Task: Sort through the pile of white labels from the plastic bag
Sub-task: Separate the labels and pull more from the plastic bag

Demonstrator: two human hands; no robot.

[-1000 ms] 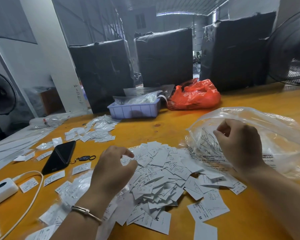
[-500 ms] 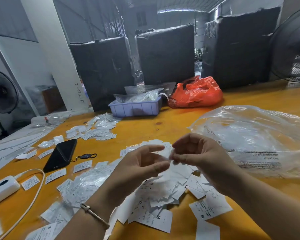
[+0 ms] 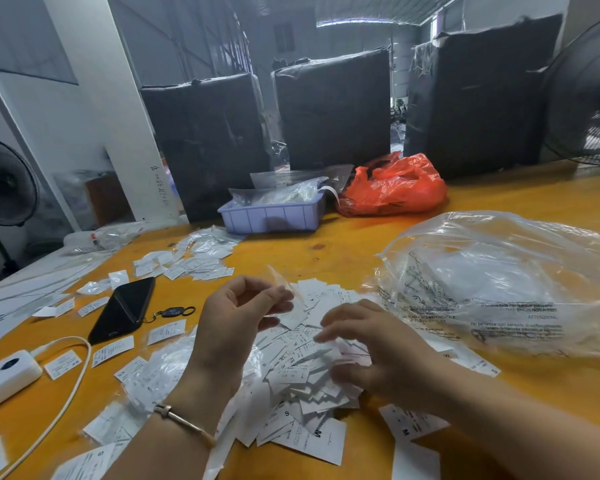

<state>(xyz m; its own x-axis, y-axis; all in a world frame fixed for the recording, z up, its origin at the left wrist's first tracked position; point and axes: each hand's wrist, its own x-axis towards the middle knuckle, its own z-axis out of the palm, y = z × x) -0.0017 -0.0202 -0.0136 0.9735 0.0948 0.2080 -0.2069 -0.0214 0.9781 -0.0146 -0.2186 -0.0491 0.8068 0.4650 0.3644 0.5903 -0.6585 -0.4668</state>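
Sorting is judged early: left hand (image 3: 238,318) pinches one thin piece, right hand (image 3: 371,348) spreads open-fingered on the large unsorted pile of labels (image 3: 302,372), small groups (image 3: 194,261) set apart.

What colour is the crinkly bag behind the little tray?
Bright orange-red. The plastic bag shows in the head view, behind the lilac tray.

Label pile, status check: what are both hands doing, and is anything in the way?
Left hand raised, pinching a thin clear strip. Right hand open, fingers spread on the label pile. Plastic bag lies beside the pile, not blocking.
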